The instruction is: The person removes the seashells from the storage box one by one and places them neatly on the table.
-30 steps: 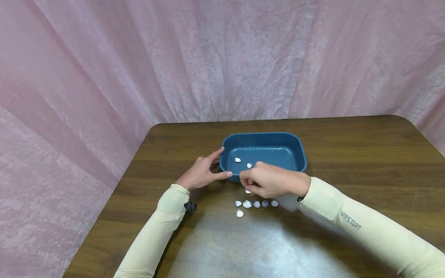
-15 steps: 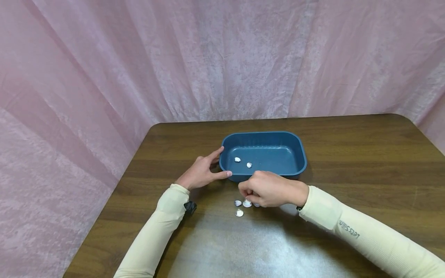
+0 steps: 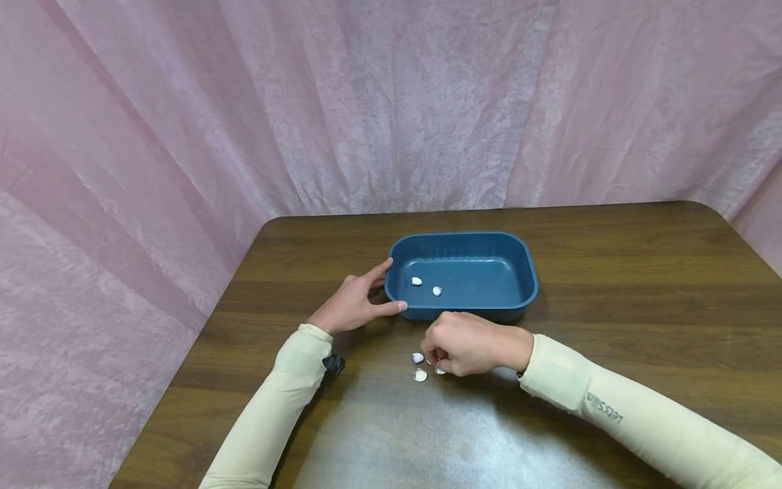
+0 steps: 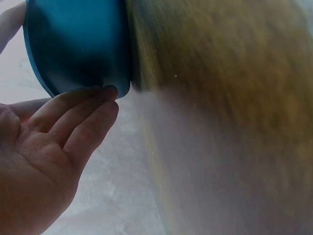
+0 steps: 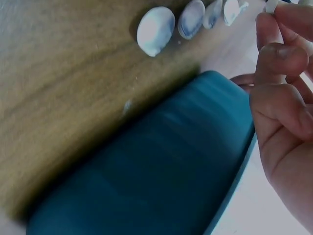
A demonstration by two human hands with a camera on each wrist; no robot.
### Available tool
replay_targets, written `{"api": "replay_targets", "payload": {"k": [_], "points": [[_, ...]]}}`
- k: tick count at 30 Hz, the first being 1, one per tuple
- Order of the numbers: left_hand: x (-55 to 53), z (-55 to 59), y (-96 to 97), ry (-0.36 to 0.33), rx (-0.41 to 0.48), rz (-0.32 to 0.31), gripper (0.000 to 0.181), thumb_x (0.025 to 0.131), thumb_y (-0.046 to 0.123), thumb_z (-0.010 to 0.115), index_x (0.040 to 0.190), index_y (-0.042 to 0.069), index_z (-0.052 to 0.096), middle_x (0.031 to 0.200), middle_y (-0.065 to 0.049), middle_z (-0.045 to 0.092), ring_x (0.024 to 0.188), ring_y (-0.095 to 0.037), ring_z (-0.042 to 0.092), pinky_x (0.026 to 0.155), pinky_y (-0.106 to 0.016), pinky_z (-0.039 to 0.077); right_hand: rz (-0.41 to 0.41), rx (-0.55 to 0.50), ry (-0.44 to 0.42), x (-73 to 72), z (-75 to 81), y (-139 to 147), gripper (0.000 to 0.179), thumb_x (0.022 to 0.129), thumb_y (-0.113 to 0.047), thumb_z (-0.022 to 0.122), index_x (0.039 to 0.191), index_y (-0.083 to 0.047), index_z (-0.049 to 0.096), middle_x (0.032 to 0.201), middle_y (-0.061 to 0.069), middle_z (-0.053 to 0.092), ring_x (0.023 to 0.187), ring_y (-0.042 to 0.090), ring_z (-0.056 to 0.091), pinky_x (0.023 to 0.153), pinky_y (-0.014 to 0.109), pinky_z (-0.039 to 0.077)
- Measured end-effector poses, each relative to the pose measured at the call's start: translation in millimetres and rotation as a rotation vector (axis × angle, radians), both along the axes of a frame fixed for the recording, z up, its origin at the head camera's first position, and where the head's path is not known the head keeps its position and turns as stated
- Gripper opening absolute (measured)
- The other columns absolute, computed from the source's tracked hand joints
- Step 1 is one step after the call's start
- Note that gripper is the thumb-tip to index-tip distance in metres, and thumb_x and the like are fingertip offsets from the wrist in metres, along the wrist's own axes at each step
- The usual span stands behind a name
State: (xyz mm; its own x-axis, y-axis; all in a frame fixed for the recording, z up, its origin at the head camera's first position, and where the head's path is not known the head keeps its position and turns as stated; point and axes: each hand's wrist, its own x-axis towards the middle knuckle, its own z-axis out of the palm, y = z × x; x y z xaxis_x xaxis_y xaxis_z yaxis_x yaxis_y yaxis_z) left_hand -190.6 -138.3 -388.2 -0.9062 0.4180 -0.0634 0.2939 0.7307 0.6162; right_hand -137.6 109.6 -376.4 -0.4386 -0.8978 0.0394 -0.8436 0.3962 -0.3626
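A blue plastic bin [image 3: 470, 314] stands on the table. My left hand [image 3: 353, 304] rests against its left end, thumb at the near corner and straight fingers along the outer wall, as the left wrist view shows [image 4: 54, 147]. My right hand [image 3: 467, 344] is low over the table in front of the bin and pinches a small white seashell [image 5: 272, 6] between thumb and fingertips. Close to its fingertips lie a purplish-white shell [image 3: 417, 357] and a pale shell [image 3: 419, 374]. Other shells [image 5: 156, 30] in a row are mostly hidden under this hand in the head view.
Two white shells, one left [image 3: 416, 281] and one further right [image 3: 436, 291], lie inside the bin. The brown wooden table [image 3: 641, 285] ends at a back edge before a pink curtain [image 3: 427, 102].
My right hand has come from the bin's near rim down towards me to the shells on the table, its shell still pinched. My left hand has stayed on the bin.
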Motion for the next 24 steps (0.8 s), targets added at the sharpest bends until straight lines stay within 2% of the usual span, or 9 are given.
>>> {"api": "replay_targets", "payload": {"k": [6, 14, 24], "points": [[-0.7, -1.1, -0.4, -0.007, 0.002, -0.002, 0.102, 0.083, 0.063, 0.072, 0.161, 0.019, 0.023, 0.151, -0.01, 0.053, 0.139, -0.019, 0.053, 0.115, -0.043, 0.044, 0.006, 0.003, 0.013, 2.2, -5.9, -4.5, 0.019, 0.081, -0.003, 0.073, 0.071, -0.019, 0.069, 0.062, -0.013, 0.059, 0.058, -0.006, 0.046, 0.053, 0.011, 0.039], [-0.9, -1.1, 0.3, -0.007, -0.003, 0.004, 0.102, 0.083, 0.062, 0.073, 0.161, 0.02, 0.023, 0.15, -0.009, 0.054, 0.139, -0.019, 0.053, 0.116, -0.044, 0.043, -0.035, 0.039, 0.07, 5.4, -8.7, -7.5, 0.02, 0.079, -0.005, 0.075, 0.068, -0.02, 0.069, 0.062, -0.014, 0.06, 0.058, -0.005, 0.048, 0.051, 0.014, 0.04], [-0.1, -0.6, -0.2, -0.004, -0.006, 0.005, 0.101, 0.084, 0.062, 0.072, 0.161, 0.021, 0.023, 0.151, -0.009, 0.054, 0.14, -0.019, 0.053, 0.116, -0.044, 0.043, -0.058, 0.059, 0.063, 7.1, -10.5, -11.1, 0.021, 0.081, -0.007, 0.076, 0.065, -0.019, 0.069, 0.059, -0.013, 0.058, 0.055, -0.003, 0.046, 0.051, 0.014, 0.041]]}}
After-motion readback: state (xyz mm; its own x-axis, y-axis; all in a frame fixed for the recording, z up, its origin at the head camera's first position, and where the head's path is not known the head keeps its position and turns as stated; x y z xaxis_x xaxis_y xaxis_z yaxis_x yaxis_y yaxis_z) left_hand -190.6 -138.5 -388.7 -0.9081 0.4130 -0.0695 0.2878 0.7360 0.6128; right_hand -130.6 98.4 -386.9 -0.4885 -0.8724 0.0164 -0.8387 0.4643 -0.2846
